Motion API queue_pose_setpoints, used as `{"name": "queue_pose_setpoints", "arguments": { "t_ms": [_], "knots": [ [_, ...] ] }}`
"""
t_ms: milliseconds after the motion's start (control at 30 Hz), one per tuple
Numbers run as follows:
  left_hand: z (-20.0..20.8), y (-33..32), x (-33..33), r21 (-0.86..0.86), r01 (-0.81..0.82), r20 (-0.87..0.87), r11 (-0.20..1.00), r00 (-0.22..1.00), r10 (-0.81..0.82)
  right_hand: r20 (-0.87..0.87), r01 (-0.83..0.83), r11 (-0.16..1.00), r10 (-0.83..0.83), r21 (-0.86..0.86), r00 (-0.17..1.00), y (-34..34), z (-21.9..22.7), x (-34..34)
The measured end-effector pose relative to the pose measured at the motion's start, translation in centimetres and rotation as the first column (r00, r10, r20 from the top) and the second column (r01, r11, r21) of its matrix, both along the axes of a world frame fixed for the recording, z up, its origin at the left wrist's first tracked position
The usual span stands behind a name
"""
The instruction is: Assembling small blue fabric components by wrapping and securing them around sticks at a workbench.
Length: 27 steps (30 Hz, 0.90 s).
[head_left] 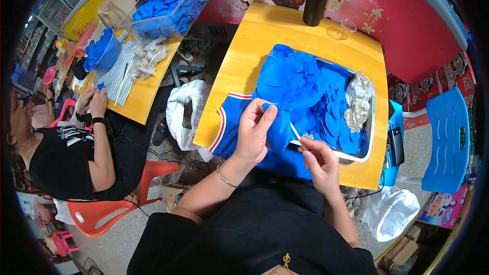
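Note:
My left hand (256, 130) pinches a small blue fabric piece (270, 106) between thumb and finger. In my right hand (322, 163) is a slim tool (297, 133) with a pale tip and a brownish handle; its exact kind does not show. The tip points up and left, a little apart from the left hand's fingertips. Just beyond both hands, a metal tray (371, 133) holds a heap of rounded blue fabric pieces (300, 74). Crumpled clear plastic bags (359, 103) lie at its right end. Blue cloth with red-and-white trim (221, 127) lies under my left forearm.
A black flask (317, 0) and a clear cup (347, 29) stand at the table's (244, 51) far side. To the left, a person (66, 158) handles a blue piece at another table with a clear bin (198, 7). A blue chair (445, 142) stands at right.

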<state>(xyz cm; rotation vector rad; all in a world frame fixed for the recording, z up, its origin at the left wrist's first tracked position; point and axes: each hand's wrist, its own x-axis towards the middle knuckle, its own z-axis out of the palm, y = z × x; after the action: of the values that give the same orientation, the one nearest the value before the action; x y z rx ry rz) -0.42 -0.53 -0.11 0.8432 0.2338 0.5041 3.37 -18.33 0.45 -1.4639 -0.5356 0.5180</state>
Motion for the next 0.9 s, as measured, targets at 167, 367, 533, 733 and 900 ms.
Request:
{"name": "queue_pose_setpoints", "arguments": {
  "t_ms": [167,367,533,733,900],
  "knots": [
    [-0.1,-1.1,0.3,-0.047,0.004,0.087,0.999,0.996,0.0,0.464,0.158,0.972,-0.061,-0.174,0.884,0.3,0.3,0.4],
    [-0.7,-2.2,0.1,-0.38,-0.016,-0.159,0.925,0.986,-0.049,0.633,0.302,0.891,-0.02,-0.34,0.774,0.5,1.5,0.4],
    [-0.9,-3.0,-0.7,-0.377,0.117,-0.181,0.919,0.964,-0.197,0.535,0.166,0.887,0.104,-0.431,0.839,-0.6,4.5,1.9],
    [-0.4,-3.7,-2.3,-0.647,0.31,0.033,0.697,0.924,-0.38,0.49,0.021,0.742,0.421,-0.67,0.763,-1.3,9.3,4.3],
    [-0.3,-3.6,-3.4,-0.639,0.253,0.034,0.727,0.953,-0.302,0.29,-0.219,0.736,0.495,-0.64,0.819,-1.9,9.4,5.1]
  ]
}}
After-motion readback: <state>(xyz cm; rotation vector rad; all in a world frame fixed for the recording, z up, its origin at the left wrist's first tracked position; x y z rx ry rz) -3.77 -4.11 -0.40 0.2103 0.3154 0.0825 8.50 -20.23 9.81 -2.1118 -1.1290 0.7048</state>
